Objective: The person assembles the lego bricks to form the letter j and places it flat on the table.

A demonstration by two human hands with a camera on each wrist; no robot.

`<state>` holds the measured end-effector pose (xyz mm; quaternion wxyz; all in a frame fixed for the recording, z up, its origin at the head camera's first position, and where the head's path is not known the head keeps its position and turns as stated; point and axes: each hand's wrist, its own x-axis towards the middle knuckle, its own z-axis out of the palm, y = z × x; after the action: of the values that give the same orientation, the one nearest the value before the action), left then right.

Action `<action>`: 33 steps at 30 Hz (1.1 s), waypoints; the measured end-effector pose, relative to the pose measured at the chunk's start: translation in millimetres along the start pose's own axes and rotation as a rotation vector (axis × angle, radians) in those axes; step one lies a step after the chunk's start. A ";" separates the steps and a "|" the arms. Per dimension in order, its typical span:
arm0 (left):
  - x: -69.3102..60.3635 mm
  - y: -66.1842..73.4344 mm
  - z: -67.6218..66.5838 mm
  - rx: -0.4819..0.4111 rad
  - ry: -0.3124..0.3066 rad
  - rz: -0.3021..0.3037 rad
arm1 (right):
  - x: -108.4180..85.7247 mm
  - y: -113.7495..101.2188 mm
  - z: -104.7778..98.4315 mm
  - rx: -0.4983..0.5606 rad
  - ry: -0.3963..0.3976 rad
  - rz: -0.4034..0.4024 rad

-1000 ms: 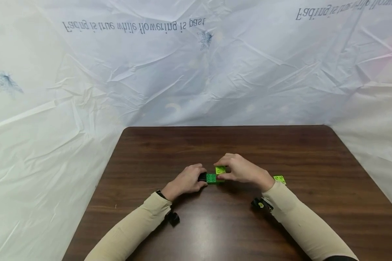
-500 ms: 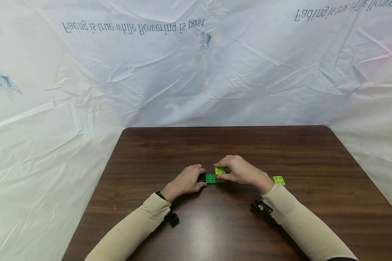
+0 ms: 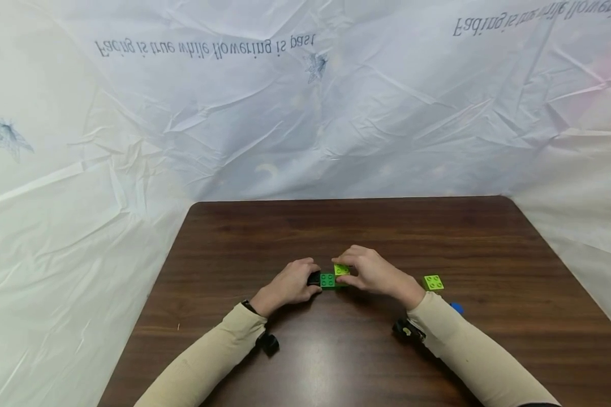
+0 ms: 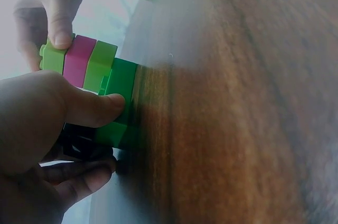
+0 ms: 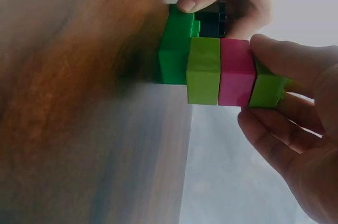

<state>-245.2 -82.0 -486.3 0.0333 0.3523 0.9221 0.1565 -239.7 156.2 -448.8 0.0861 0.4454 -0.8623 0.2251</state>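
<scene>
Near the middle of the wooden table [image 3: 285, 234], a green block [image 3: 327, 281] bears a black block [image 3: 313, 277] at its nine o'clock end and, at three o'clock, a column: lower lime block [image 5: 204, 71], pink block [image 5: 235, 73], top lime block [image 3: 341, 269]. All look like light, stiff plastic, hard to break but perhaps a little slippery on their smooth faces. Flat opposite sides should make the surest hold, low on the base and high on the column. The left hand [image 3: 288, 286] does the first, fingers narrowed on the green block around the black one; the right hand [image 3: 378, 272] pinches the top lime block. Toward three o'clock lies a spare lime block [image 3: 433, 282], toward four a blue piece [image 3: 456, 308] partly behind the sleeve [image 3: 468, 339]. Beyond twelve o'clock hangs a creased, printed pale sheet [image 3: 295, 135].
</scene>
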 end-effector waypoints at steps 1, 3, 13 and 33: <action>-0.2 0.2 -0.2 -0.003 0.000 0.000 | -0.3 -0.6 0.3 -0.005 0.003 -0.003; -0.3 0.1 -0.6 -0.006 -0.003 0.000 | -0.6 -1.3 0.7 -0.003 0.012 0.000; -0.1 -0.2 0.6 0.000 -0.009 0.008 | -2.1 0.0 4.9 0.019 0.022 0.043; 1.2 0.4 2.1 0.016 -0.007 -0.011 | -2.5 -2.1 4.6 0.041 0.019 0.090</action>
<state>-245.5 -80.4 -488.1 0.0348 0.3479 0.9252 0.1477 -236.3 154.8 -453.0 0.0749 0.4057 -0.8759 0.2503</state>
